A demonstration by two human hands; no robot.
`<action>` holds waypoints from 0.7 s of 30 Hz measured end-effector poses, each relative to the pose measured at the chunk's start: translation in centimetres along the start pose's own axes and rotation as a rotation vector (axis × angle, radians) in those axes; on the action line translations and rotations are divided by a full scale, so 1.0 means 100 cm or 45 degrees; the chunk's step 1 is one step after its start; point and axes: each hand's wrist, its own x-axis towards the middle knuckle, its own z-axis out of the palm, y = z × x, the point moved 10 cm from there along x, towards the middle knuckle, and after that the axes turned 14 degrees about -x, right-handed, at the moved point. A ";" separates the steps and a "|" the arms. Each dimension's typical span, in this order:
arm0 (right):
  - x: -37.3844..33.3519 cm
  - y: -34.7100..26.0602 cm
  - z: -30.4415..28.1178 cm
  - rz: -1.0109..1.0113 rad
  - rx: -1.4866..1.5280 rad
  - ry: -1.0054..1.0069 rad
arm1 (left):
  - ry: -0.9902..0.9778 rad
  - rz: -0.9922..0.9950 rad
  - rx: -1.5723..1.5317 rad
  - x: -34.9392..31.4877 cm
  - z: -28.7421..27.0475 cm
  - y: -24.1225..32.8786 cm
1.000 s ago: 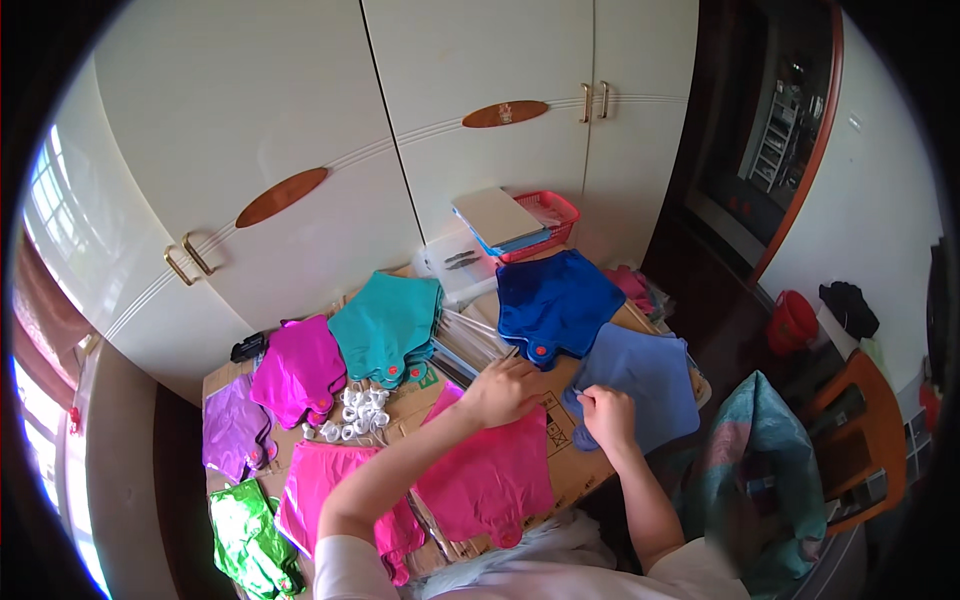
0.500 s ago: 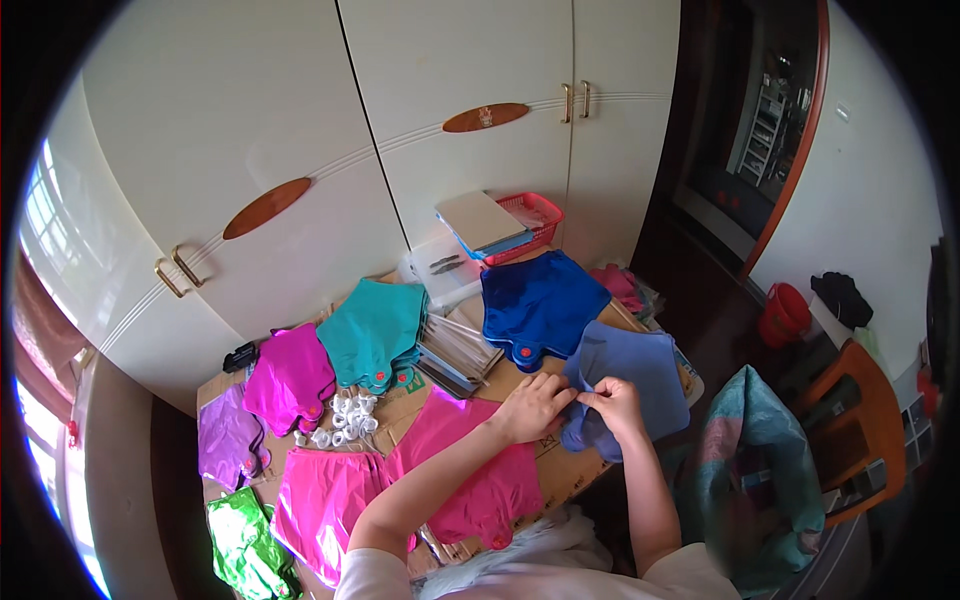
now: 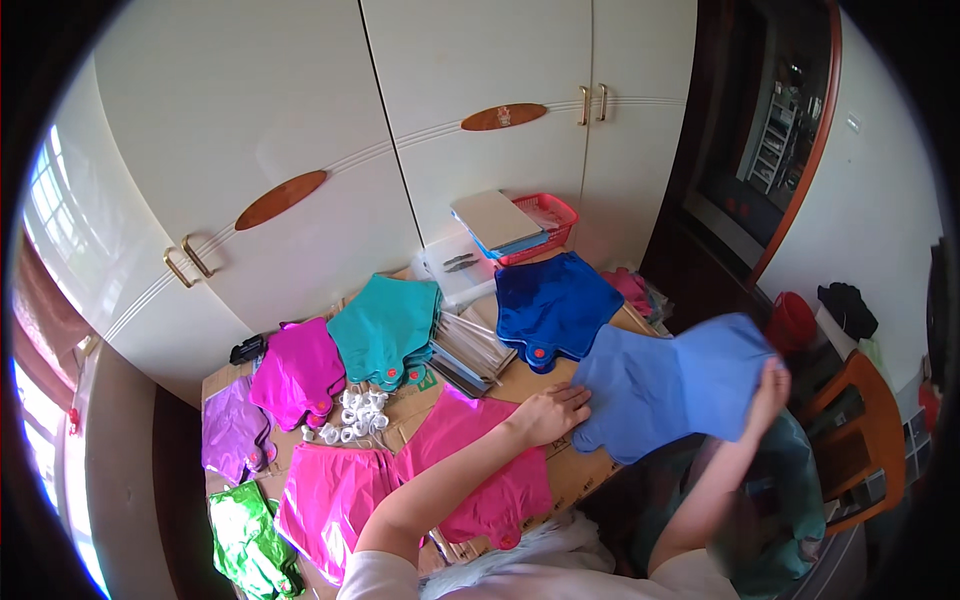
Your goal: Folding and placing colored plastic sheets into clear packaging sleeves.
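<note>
Light blue, star-shaped flat foil balloons (image 3: 630, 385) lie at the right end of the cardboard-covered table (image 3: 590, 465). My right hand (image 3: 767, 400) pinches the far right edge of a light blue balloon sheet (image 3: 720, 370), lifted and stretched out past the table's edge. At the left edge of the light blue balloons, my left hand (image 3: 550, 412) has its fingers pressed together on them; its thumb is partly hidden. Behind them is a dark blue balloon stack (image 3: 556, 305). Below my left forearm spreads a pink one (image 3: 490, 480).
Teal (image 3: 385, 325), magenta (image 3: 297, 370), purple (image 3: 232, 425) and green (image 3: 250, 540) balloons lie leftward, around white ribbon rolls (image 3: 360, 415). Folders (image 3: 497, 222) and a red basket (image 3: 565, 222) stand at the back. A teal bag (image 3: 790, 510) and wooden chair (image 3: 865, 430) are at right.
My right hand has moved right from beside my left hand, drawing the light blue sheet out with it. My left hand stays at the balloons' left edge. The view has shifted slightly.
</note>
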 end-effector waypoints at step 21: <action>-0.197 -0.075 0.369 -1.543 -0.763 -1.183 | 0.186 -0.254 -0.131 -0.018 -0.044 -0.014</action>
